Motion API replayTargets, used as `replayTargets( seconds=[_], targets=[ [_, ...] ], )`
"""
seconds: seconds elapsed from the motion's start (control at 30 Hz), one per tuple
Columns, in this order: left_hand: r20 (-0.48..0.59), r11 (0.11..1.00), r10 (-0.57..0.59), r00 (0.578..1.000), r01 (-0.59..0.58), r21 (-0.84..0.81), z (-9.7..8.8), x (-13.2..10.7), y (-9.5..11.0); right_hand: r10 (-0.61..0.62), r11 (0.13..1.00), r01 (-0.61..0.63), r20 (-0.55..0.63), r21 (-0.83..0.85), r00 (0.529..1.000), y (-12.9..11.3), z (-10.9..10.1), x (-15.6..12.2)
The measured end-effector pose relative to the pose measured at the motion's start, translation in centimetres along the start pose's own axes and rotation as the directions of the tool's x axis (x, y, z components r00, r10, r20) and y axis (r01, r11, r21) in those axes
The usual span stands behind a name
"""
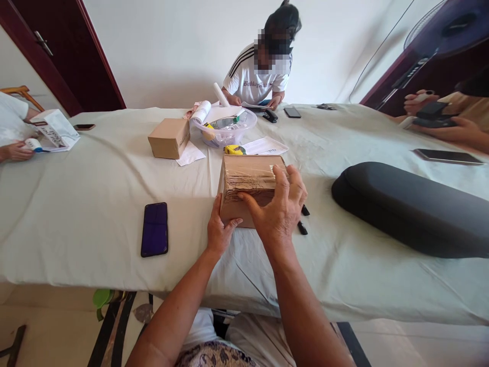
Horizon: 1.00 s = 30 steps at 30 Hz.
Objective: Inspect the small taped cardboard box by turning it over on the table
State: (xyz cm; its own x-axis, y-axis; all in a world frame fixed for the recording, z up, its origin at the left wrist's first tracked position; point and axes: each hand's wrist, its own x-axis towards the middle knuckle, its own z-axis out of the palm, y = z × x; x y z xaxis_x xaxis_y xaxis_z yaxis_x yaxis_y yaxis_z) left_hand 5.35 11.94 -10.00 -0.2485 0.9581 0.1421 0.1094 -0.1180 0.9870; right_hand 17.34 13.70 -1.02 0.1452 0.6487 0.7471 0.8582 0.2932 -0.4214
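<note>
Nearest the camera, both forearms are extended over the cloth-covered counter (76,214). The left hand (219,232) is set against the near left corner of a taped cardboard box (248,183), thumb raised along the front face and fingers hidden beneath or beside it; it is not clenched, and appears placed as a brace so the box cannot slide. The right hand (280,206) is laid open over the box's near right top edge, fingers spread and curled down the right side, thumb pressed on the front face, which is judged to be a pressing or smoothing hold on the tape rather than a lift. The box rests flat on the counter, just beyond the near edge and about mid-width. Its long axis is judged to run away from the camera, tilted slightly right, with a short face turned toward the person.

A dark phone (155,229) lies face up to the left, well apart. Two black markers (303,219) lie just beside the right hand. A long black case (412,209) occupies the right side.

Farther off, a yellow tape measure (234,150), a clear bowl (229,130) and a smaller box (169,137) are noted. A seated person (260,76) works at the far edge; other hands are seen at both sides.
</note>
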Motion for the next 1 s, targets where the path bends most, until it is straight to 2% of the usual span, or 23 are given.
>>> replayTargets(
  seconds=[0.17, 0.3, 0.63, 0.83, 0.9, 1.0],
  targets=[
    [-0.017, 1.0, 0.006, 1.0, -0.006, -0.005, 0.1, 0.0, 0.1, -0.026, 1.0, 0.026, -0.045, 0.01, 0.999, 0.0, 0.2, 0.0],
    [-0.018, 1.0, 0.007, 1.0, -0.007, -0.004, 0.1, -0.1, -0.1, -0.061, 0.997, 0.061, -0.012, 0.042, 0.998, 0.2, -0.4, 0.0],
    [0.01, 0.999, 0.009, 1.0, -0.008, -0.034, 0.0, -0.1, -0.1, -0.044, 0.995, 0.044, -0.001, 0.088, 0.999, 0.6, -0.2, -0.1],
    [0.004, 0.997, 0.009, 1.0, -0.009, -0.075, 0.0, -0.1, 0.0, -0.067, 0.974, 0.065, -0.001, 0.217, 0.998, 1.0, -1.0, -0.1],
    [0.01, 0.996, -0.003, 1.0, 0.004, -0.085, 0.0, -0.1, 0.1, -0.038, 0.958, 0.044, -0.027, 0.284, 0.999, 1.6, -0.9, -0.5],
    [0.013, 0.995, -0.006, 1.0, 0.007, -0.097, -0.1, -0.2, 0.2, 0.088, 0.91, -0.068, -0.028, 0.409, 0.996, 3.0, -0.4, -1.4]
  ],
)
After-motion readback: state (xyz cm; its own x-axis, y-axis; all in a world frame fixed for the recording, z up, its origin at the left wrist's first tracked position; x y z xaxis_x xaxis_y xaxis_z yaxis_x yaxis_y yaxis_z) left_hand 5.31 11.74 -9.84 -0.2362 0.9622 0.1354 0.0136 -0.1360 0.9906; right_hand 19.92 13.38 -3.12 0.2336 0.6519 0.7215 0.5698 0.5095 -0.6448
